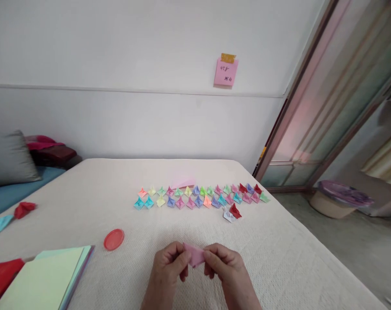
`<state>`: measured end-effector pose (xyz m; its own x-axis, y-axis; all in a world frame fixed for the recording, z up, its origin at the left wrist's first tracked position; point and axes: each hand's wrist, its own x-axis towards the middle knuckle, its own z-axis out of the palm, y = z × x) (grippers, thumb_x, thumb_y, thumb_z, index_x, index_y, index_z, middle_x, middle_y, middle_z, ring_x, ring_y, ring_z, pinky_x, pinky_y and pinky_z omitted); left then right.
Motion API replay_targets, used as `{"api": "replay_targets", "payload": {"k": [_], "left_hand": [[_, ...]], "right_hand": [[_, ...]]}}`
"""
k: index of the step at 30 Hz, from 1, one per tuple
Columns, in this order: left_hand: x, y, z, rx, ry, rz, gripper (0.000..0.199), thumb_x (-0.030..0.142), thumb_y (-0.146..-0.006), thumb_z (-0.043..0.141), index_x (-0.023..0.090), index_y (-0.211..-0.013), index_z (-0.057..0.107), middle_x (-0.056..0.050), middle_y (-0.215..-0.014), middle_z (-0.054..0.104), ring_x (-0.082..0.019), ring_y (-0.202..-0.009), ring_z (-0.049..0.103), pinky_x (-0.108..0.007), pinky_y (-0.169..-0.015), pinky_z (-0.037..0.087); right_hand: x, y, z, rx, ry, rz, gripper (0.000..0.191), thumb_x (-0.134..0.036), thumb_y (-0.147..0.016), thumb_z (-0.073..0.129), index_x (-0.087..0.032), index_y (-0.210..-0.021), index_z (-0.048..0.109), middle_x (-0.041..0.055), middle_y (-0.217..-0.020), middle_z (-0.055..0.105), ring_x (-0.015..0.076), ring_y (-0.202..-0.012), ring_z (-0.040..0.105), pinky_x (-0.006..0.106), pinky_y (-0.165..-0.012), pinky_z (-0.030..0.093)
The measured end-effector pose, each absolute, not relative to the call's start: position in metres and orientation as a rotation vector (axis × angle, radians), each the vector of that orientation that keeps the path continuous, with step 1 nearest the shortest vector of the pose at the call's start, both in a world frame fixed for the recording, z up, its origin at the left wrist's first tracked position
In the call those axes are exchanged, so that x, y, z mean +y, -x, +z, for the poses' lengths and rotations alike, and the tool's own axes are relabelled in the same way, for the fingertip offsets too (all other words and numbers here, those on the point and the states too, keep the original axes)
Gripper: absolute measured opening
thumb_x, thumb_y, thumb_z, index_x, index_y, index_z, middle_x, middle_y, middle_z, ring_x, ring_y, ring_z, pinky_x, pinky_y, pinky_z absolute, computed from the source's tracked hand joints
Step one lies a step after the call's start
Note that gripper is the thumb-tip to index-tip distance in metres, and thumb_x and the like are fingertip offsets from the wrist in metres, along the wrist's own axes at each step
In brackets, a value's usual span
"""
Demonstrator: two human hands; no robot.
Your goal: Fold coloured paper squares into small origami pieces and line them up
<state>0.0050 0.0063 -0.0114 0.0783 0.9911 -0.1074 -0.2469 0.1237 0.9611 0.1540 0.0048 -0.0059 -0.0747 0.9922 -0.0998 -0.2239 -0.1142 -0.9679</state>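
A small pink folded paper [195, 255] is held up over the front of the table, stretched between my two hands. My left hand [169, 265] pinches its left end between thumb and fingers. At the other end, my right hand [225, 266] has thumb and fingers closed on the paper's edge. Farther back stand two rows of small folded paper boats in many colours, such as a blue one [139, 203] at the left end. A white boat [228, 215] and a dark red boat [236, 210] sit in front of the rows.
A stack of coloured paper [42, 275] lies at the front left beside a red packet [3, 280]. Behind it is a round red lid [114, 239]. Red [24, 209] and blue [0, 224] folded papers lie far left. A pink sheet [184, 183] lies behind the rows.
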Motion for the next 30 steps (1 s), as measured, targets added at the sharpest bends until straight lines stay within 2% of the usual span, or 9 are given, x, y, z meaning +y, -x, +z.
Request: {"api": "replay_targets", "payload": {"k": [2, 4, 6, 12, 17, 22, 30], "left_hand": [[0.006, -0.007, -0.011, 0.984, -0.886, 1.136, 0.026, 0.032, -0.076, 0.063, 0.015, -0.058, 0.057, 0.004, -0.047, 0.046, -0.008, -0.045, 0.035, -0.022, -0.046, 0.024], [0.006, -0.007, -0.014, 0.906, -0.784, 1.084, 0.023, 0.031, -0.077, 0.062, 0.015, -0.060, 0.058, 0.004, -0.047, 0.046, -0.007, -0.043, 0.034, -0.021, -0.044, 0.021], [0.006, -0.008, -0.017, 0.826, -0.707, 1.058, 0.022, 0.030, -0.078, 0.062, 0.015, -0.063, 0.059, 0.004, -0.047, 0.048, -0.006, -0.042, 0.033, -0.021, -0.043, 0.019], [0.006, -0.010, -0.021, 0.684, -0.504, 0.991, 0.019, 0.026, -0.077, 0.066, 0.013, -0.064, 0.062, 0.003, -0.048, 0.050, -0.004, -0.038, 0.037, -0.017, -0.039, 0.022], [0.004, -0.014, -0.019, 0.642, -0.396, 0.958, 0.018, 0.024, -0.074, 0.072, 0.011, -0.066, 0.063, 0.003, -0.050, 0.050, -0.003, -0.039, 0.041, -0.015, -0.039, 0.025], [0.004, -0.014, -0.019, 0.608, -0.412, 0.964, 0.017, 0.023, -0.076, 0.071, 0.012, -0.066, 0.063, 0.003, -0.050, 0.051, -0.003, -0.040, 0.042, -0.014, -0.040, 0.027], [0.003, -0.015, -0.019, 0.589, -0.454, 0.930, 0.019, 0.024, -0.079, 0.068, 0.012, -0.067, 0.059, 0.004, -0.051, 0.050, -0.003, -0.040, 0.041, -0.015, -0.041, 0.027]], "right_hand": [[0.004, -0.155, -0.005, -0.979, 1.040, 1.467, 0.009, -0.020, -0.069, 0.067, -0.017, -0.077, 0.070, -0.0006, -0.061, 0.062, 0.0116, -0.056, 0.051, 0.024, -0.054, 0.036], [0.003, -0.157, -0.005, -0.956, 0.992, 1.495, 0.024, -0.011, -0.062, 0.064, -0.019, -0.084, 0.070, 0.0000, -0.070, 0.065, 0.0132, -0.061, 0.055, 0.024, -0.057, 0.039], [0.003, -0.157, -0.007, -0.977, 0.963, 1.492, 0.029, -0.007, -0.057, 0.061, -0.020, -0.081, 0.070, 0.0002, -0.069, 0.066, 0.0142, -0.063, 0.057, 0.024, -0.058, 0.040], [0.003, -0.155, -0.012, -1.031, 0.985, 1.368, 0.015, -0.012, -0.060, 0.066, -0.020, -0.072, 0.070, -0.0018, -0.059, 0.061, 0.0130, -0.057, 0.053, 0.024, -0.055, 0.039], [0.000, -0.155, -0.011, -1.148, 0.987, 1.271, 0.004, -0.019, -0.068, 0.069, -0.020, -0.072, 0.068, -0.0009, -0.063, 0.062, 0.0137, -0.060, 0.055, 0.024, -0.058, 0.042], [-0.001, -0.157, -0.015, -1.319, 1.030, 1.103, 0.005, -0.019, -0.072, 0.064, -0.021, -0.076, 0.066, -0.0001, -0.067, 0.062, 0.0161, -0.064, 0.058, 0.026, -0.061, 0.045], [-0.003, -0.154, -0.009, -1.479, 1.015, 0.844, 0.010, -0.012, -0.074, 0.060, -0.022, -0.073, 0.062, -0.0005, -0.069, 0.061, 0.0143, -0.062, 0.057, 0.024, -0.058, 0.046]]}}
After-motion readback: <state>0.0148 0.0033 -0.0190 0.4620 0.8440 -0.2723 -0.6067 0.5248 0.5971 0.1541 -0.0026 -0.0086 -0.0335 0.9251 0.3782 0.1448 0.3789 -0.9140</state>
